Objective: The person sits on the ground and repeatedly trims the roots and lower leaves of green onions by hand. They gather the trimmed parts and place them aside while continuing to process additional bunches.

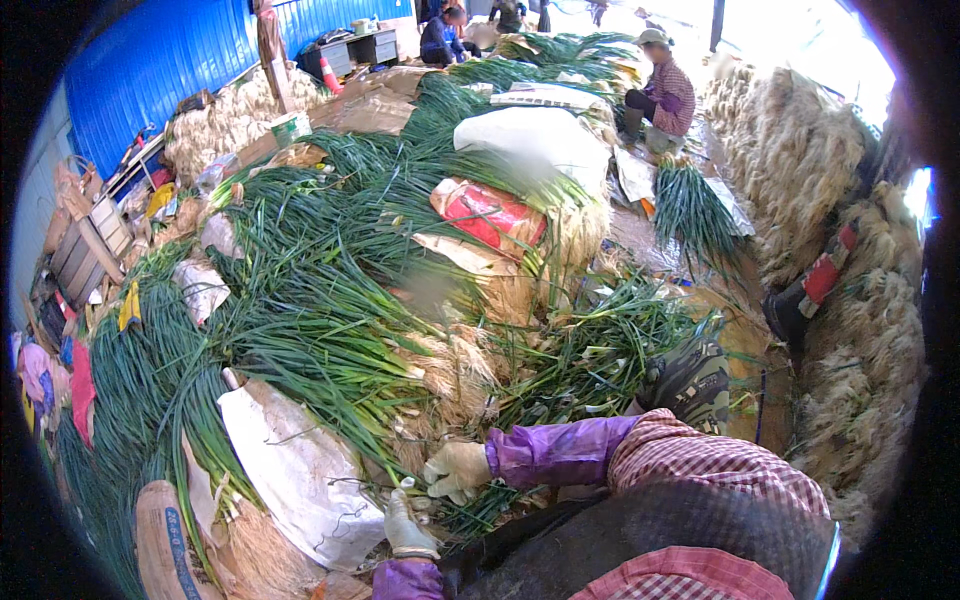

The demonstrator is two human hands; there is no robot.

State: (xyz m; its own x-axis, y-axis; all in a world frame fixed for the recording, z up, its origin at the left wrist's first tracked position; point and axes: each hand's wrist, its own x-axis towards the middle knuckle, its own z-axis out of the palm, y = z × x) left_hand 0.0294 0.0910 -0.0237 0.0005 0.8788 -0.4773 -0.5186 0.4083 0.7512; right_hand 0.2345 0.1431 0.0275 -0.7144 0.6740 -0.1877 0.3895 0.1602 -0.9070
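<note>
My left hand [409,529], in a whitish glove, is low in the middle of the view. It closes on the pale root end of a green onion [393,471], whose leaves run up and left into the heap. Just to the right, my right hand [457,472], also gloved, has its fingers apart and nothing visible in them. Beyond both hands lies a pile of green onions [330,352], their stringy roots [450,360] turned toward me. Loose trimmed leaves [600,352] are strewn to the right of that pile. A white sack [300,472] lies left of my hands.
Walls of heaped pale roots [780,142] rise along the right side. A boot [787,311] stands against them. One co-worker [667,94] sits at the upper right, others [444,37] farther back. A tied onion bundle [694,214] lies upper right. An orange traffic cone [330,75] stands behind.
</note>
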